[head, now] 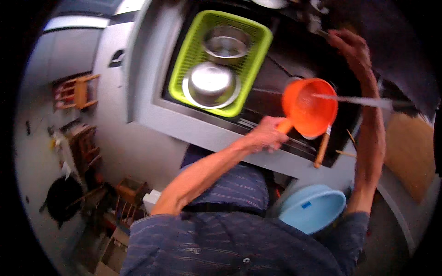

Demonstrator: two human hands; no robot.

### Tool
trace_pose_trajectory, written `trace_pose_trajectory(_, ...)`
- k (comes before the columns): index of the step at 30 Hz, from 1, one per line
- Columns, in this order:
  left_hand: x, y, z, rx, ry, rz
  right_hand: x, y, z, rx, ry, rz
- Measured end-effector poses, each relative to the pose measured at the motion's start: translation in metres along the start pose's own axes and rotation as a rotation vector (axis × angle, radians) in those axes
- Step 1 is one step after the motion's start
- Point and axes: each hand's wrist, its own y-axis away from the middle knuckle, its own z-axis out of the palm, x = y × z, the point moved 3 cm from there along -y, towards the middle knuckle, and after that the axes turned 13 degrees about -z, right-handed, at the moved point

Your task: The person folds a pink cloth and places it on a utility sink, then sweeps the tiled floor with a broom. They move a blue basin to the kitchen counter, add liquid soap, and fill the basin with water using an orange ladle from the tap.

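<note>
My left hand [271, 135] grips the handle of an orange plastic dipper [310, 103] over the dark sink. A stream of water [359, 100] appears to run into the dipper. My right hand [349, 45] reaches to the back of the sink, its fingers at a small metal part [319, 29], perhaps a tap lever; blur hides the exact hold. To the left, a green plastic basket [253, 74] holds a clear-sided round bowl [227, 45] and a shiny metal bowl [211, 82]. A wooden-handled tool [322, 148] leans on the sink's front edge beside the dipper.
The grey counter edge [207, 132] runs between my body and the sink. A light-blue basin [312, 208] is below it at the right. A brown board [409, 155] lies at the far right. Wooden chairs [81, 92] and a black pan [64, 199] are at the left.
</note>
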Motion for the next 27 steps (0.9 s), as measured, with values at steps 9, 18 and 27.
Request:
trace_pose_trajectory(9,-0.003,0.001,0.0,0.029,-0.028,0.015,0.005,-0.003,0.0,-0.061,-0.098,0.008)
trace_pose_trajectory(18,-0.004,0.001,-0.001,0.038,-0.015,-0.007,0.005,0.001,0.002,-0.059,-0.126,0.096)
trace_pose_trajectory(27,-0.006,-0.006,-0.005,0.031,0.043,-0.062,-0.011,-0.003,0.008,-0.005,-0.1,-0.052)
